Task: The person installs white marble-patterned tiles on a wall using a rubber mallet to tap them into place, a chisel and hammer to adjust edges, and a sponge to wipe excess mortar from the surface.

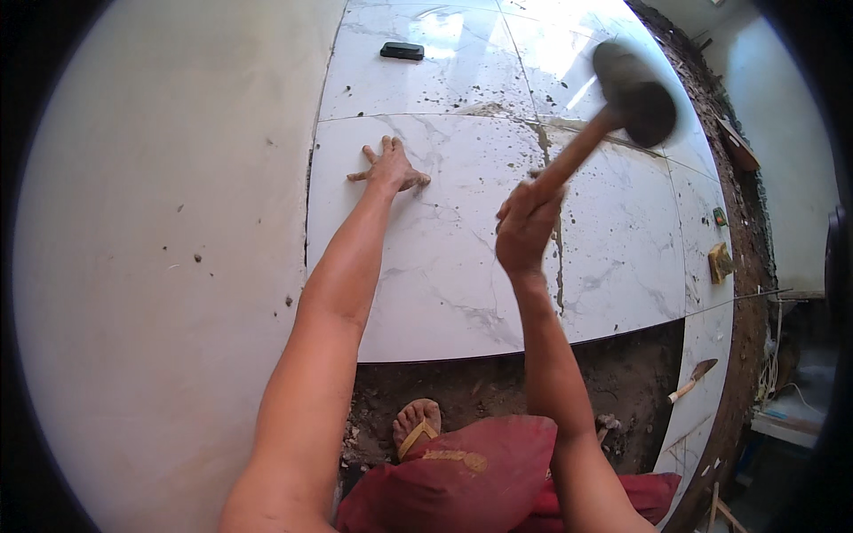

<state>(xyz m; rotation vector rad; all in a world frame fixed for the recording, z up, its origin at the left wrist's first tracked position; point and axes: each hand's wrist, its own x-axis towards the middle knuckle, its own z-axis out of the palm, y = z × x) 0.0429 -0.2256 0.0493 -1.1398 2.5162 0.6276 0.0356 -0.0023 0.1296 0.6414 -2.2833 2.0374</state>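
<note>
Spanning center to 12 o'clock: specked white tiles (453, 275); wall (773, 115) at 2. Mallet (613, 115) above tiles, 1:30; long axis 7:30–1:30, head (635, 93) outward. Right hand (529, 226) wrapped round handle (579, 155); left hand (389, 169) spread on tile, 11 o'clock.

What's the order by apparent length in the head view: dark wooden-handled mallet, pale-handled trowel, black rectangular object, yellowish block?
1. Dark mallet
2. Pale-handled trowel
3. Black rectangular object and yellowish block: too alike to rank
</note>
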